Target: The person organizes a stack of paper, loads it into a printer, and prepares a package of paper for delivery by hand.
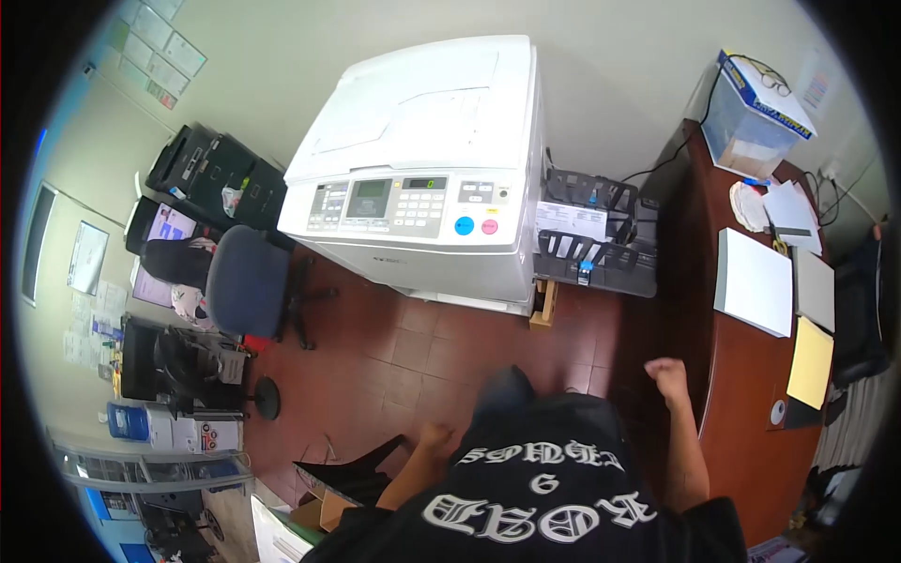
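Low in the view, my left hand (435, 436) hangs beside my black shirt, small and partly turned away; its fingers are not clear. My right hand (667, 378) is raised near the edge of the brown desk (694, 413), curled closed, touching nothing that shows; whether it holds something small cannot be made out. Ahead stands a large white copier (422, 113) with a control panel (404, 206), lid down. On its right side a black output tray (619, 263) bears printed paper (572, 219).
At left, a person sits in a blue-grey chair (246, 281) facing screens. The desk at right bears a white paper stack (754, 281), a yellow pad (808, 361) and a clear box (746, 127). An open cardboard box (334, 509) sits low at left.
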Action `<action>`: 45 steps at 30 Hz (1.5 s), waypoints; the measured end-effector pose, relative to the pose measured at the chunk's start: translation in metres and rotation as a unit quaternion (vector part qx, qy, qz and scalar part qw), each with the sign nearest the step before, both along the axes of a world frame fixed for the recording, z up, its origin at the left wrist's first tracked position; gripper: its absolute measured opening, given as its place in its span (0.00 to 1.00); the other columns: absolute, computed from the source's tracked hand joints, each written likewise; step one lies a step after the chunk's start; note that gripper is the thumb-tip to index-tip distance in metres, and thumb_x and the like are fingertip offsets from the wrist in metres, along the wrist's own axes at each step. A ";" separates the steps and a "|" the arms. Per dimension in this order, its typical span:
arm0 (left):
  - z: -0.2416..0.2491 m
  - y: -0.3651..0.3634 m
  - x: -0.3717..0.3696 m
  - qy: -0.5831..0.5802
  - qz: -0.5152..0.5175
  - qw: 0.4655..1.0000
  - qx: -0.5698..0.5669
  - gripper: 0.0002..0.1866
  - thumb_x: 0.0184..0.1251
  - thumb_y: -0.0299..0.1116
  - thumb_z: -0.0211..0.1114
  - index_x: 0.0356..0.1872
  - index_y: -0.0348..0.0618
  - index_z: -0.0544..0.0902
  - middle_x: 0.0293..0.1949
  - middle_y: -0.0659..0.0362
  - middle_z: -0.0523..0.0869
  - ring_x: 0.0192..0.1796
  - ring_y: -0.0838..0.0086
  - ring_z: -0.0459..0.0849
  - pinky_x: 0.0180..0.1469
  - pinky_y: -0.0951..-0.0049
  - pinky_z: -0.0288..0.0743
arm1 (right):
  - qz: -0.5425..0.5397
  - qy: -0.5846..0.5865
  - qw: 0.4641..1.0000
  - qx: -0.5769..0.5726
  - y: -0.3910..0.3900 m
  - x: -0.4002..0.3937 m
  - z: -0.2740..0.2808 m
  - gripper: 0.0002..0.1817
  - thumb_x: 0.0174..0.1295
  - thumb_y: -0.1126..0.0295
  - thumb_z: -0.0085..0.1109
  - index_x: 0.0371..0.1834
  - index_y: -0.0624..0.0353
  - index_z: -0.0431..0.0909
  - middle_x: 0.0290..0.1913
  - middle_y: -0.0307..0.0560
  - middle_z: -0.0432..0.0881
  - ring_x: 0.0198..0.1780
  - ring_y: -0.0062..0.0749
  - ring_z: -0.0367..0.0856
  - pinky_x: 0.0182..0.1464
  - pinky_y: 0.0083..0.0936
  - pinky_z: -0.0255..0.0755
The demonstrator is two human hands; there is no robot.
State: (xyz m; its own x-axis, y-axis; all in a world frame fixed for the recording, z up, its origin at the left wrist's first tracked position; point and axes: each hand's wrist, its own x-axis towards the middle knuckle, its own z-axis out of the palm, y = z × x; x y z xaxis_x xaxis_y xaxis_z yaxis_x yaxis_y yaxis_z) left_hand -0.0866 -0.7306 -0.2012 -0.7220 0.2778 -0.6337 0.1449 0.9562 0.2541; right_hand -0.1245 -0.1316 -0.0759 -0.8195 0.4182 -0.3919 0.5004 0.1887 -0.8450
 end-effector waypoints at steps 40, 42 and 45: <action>0.104 0.112 -0.204 -0.359 0.435 0.824 0.050 0.22 0.69 0.41 0.60 0.58 0.38 0.76 0.45 0.53 0.86 0.49 0.65 0.83 0.54 0.64 0.74 | 0.170 -0.025 0.965 0.197 -0.001 -0.322 -0.085 0.41 0.56 0.77 0.61 0.75 0.61 0.54 0.78 0.53 0.52 0.69 0.56 0.66 0.64 0.38 0.69; 0.103 0.115 -0.206 -0.360 0.431 0.826 0.050 0.22 0.69 0.41 0.60 0.58 0.38 0.76 0.45 0.54 0.86 0.49 0.65 0.83 0.53 0.64 0.74 | 0.173 -0.024 0.962 0.210 -0.001 -0.322 -0.086 0.41 0.56 0.76 0.61 0.75 0.62 0.54 0.78 0.53 0.52 0.68 0.56 0.67 0.64 0.38 0.70; 0.105 0.116 -0.207 -0.361 0.429 0.827 0.051 0.22 0.69 0.41 0.60 0.59 0.39 0.75 0.45 0.54 0.86 0.48 0.65 0.83 0.53 0.64 0.74 | 0.179 -0.046 0.962 0.201 -0.002 -0.321 -0.084 0.41 0.56 0.76 0.61 0.75 0.62 0.53 0.78 0.53 0.51 0.68 0.57 0.67 0.64 0.38 0.70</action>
State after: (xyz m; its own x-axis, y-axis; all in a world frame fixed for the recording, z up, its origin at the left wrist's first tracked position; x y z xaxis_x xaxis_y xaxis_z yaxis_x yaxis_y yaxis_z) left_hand -0.2932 -0.6142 -0.0966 -0.1256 -0.0618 -0.9902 -0.8001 0.5964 0.0643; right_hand -0.4457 -0.1332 -0.1601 -0.9088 0.2487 -0.3351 0.4118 0.6643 -0.6238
